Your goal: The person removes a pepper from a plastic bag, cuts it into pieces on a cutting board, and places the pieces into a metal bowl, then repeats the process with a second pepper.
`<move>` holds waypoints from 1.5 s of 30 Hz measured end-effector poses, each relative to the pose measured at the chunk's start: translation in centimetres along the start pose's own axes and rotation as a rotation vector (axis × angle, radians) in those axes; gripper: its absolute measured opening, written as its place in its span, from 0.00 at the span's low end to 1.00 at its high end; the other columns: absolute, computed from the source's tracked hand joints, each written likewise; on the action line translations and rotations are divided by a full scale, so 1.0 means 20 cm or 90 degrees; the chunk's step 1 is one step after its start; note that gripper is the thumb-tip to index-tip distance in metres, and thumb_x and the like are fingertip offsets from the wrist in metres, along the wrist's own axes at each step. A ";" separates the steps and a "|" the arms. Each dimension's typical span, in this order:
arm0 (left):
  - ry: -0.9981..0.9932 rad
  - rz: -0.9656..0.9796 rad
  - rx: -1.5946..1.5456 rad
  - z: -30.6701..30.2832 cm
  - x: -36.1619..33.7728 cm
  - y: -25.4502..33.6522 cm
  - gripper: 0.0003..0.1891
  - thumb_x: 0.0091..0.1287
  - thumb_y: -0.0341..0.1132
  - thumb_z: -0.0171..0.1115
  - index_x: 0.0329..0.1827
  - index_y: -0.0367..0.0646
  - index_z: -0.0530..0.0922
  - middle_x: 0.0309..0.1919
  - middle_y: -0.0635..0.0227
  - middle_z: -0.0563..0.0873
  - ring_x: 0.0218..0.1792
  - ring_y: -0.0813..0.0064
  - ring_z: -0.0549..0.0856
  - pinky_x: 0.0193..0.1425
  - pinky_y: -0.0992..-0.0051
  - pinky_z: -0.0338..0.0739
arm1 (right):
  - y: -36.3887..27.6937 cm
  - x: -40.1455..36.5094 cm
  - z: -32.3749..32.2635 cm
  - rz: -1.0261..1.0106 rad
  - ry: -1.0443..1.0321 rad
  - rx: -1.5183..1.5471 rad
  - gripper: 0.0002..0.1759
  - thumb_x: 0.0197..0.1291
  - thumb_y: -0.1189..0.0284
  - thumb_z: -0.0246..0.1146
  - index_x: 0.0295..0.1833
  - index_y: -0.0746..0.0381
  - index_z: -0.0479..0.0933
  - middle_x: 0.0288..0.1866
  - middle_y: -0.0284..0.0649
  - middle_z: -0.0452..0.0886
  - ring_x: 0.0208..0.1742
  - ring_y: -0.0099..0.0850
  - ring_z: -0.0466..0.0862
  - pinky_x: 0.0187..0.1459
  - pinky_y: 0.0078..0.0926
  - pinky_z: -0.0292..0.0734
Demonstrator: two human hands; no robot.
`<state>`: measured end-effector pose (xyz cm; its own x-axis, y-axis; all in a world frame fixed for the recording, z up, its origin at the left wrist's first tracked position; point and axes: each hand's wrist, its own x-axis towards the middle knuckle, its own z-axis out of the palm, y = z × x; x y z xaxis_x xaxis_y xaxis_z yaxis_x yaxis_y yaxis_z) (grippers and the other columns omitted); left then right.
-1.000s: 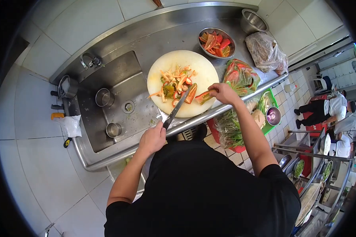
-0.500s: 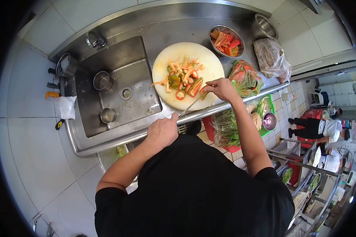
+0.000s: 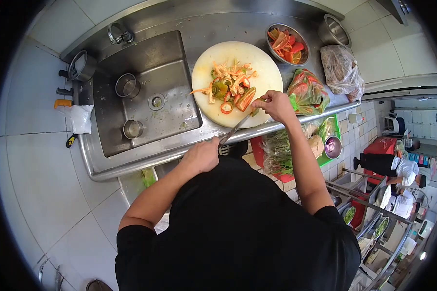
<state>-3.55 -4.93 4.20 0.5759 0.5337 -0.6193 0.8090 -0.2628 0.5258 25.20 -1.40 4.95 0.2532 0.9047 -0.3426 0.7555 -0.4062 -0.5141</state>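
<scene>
head view, looking straight down over our own black-sleeved shoulders. our left hand [image 3: 202,154] is closed in a fist around the handle of a knife [image 3: 235,128] and sits at the near edge of the steel counter [image 3: 199,24]. the blade runs up and away from that hand, slanting toward our right hand [image 3: 277,104], and its tip ends just under the right fingertips.

our right hand rests on the near right rim of the round white cutting board [image 3: 238,53]. its fingers are curled down and pinched on a small pepper piece [image 3: 255,111] at the blade's tip. we cannot tell how firmly the piece is held, since the fingers cover most of it. just left of the right hand lies a red-orange pepper half [image 3: 246,99], touching a pile of pepper trimmings [image 3: 230,83] that spreads beyond both hands over the middle of the board.

just to the right of the right hand sits a clear bag of peppers [image 3: 306,91], and past it a second bag [image 3: 341,70]. beyond the right hand, across the board, stands a steel bowl of cut peppers [image 3: 287,44], with an empty steel bowl [image 3: 333,30] farther right. left of the left hand and beyond it is the sink [image 3: 175,116], holding two steel cups [image 3: 126,85]. below the right forearm, on the floor, a red crate [image 3: 258,154] holds leafy greens.
</scene>
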 end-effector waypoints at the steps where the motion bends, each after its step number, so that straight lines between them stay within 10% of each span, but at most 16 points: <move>1: -0.002 0.000 -0.001 -0.01 -0.01 0.01 0.16 0.68 0.30 0.49 0.57 0.34 0.72 0.43 0.37 0.86 0.50 0.42 0.85 0.55 0.48 0.78 | 0.00 0.00 0.00 -0.002 -0.001 0.002 0.34 0.44 0.44 0.78 0.37 0.67 0.85 0.28 0.46 0.85 0.31 0.39 0.85 0.38 0.37 0.79; 19: 0.017 0.003 -0.022 0.06 0.05 -0.04 0.15 0.74 0.36 0.48 0.57 0.37 0.72 0.39 0.37 0.85 0.48 0.39 0.84 0.54 0.45 0.76 | 0.06 -0.01 0.02 0.015 0.013 0.083 0.29 0.51 0.49 0.77 0.36 0.67 0.83 0.25 0.41 0.84 0.26 0.31 0.83 0.33 0.31 0.78; 28: -0.126 -0.056 -0.363 0.00 0.04 -0.12 0.10 0.77 0.37 0.46 0.50 0.40 0.70 0.19 0.62 0.78 0.13 0.73 0.77 0.15 0.72 0.72 | 0.33 0.03 -0.04 0.017 0.053 0.091 0.20 0.59 0.59 0.69 0.45 0.66 0.84 0.32 0.48 0.86 0.31 0.40 0.85 0.38 0.34 0.80; 36: 0.157 0.053 0.053 -0.13 -0.10 -0.05 0.12 0.74 0.41 0.51 0.46 0.41 0.74 0.30 0.44 0.85 0.35 0.39 0.84 0.45 0.45 0.78 | 0.17 0.03 -0.15 -0.161 -0.001 -0.113 0.16 0.66 0.62 0.60 0.50 0.61 0.84 0.47 0.50 0.86 0.50 0.48 0.85 0.54 0.42 0.79; 45: 0.224 0.047 0.175 -0.22 -0.09 0.02 0.09 0.72 0.37 0.50 0.44 0.41 0.75 0.26 0.47 0.85 0.31 0.41 0.86 0.37 0.47 0.80 | 0.01 0.07 -0.08 -0.248 -0.070 -0.155 0.18 0.64 0.62 0.64 0.52 0.63 0.82 0.50 0.51 0.84 0.52 0.50 0.83 0.56 0.44 0.77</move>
<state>-4.80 -2.38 8.12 0.5970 0.7336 -0.3247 0.7956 -0.4894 0.3572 26.58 -0.07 5.65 -0.1327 0.9595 -0.2486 0.9046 0.0147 -0.4260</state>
